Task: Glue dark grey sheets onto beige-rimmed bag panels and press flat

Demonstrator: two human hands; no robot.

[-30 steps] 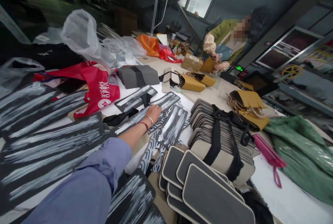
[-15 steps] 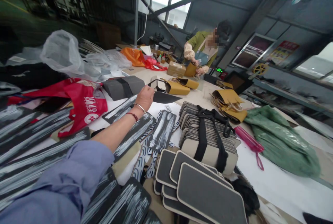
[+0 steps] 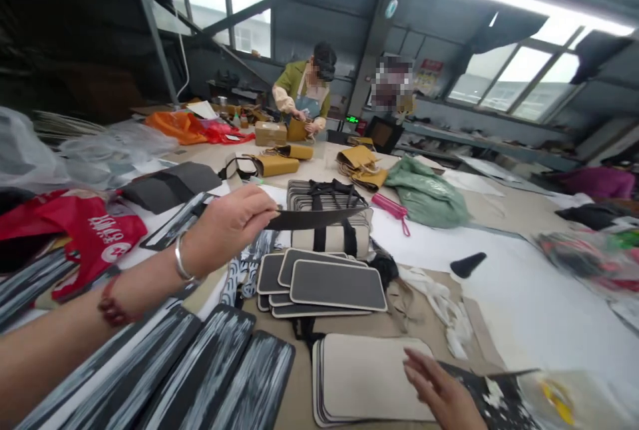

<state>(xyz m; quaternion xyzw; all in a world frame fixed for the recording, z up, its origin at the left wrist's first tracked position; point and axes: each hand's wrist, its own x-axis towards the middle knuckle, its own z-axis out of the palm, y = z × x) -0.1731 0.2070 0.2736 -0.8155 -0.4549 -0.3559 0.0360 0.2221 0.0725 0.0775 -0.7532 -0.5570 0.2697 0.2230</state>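
My left hand (image 3: 232, 230), a silver bangle on its wrist, is closed in a pinch on one end of a thin dark pointed strip (image 3: 314, 219). The strip reaches to the right in front of a bundle of pale-edged panels (image 3: 309, 239) tied with black straps. Below the strip lies a loose pile of grey panels (image 3: 339, 285) with cream edges. My right hand (image 3: 442, 390) is at the lower right, fingers stretched out, by the right edge of a stack of beige panels (image 3: 369, 373). Whether it touches them I cannot tell.
Dark panels with white streaks (image 3: 214, 363) cover the lower left. A red bag (image 3: 80, 230) lies at the left, a green bag (image 3: 426, 190) beyond the bundle. A small black piece (image 3: 468, 265) rests on white paper. Across the table a co-worker (image 3: 304, 97) handles a mustard-coloured bag.
The view has turned right. My left hand has come back from beside the grey stack, lifting the dark strip off the table. My right hand has come into view.
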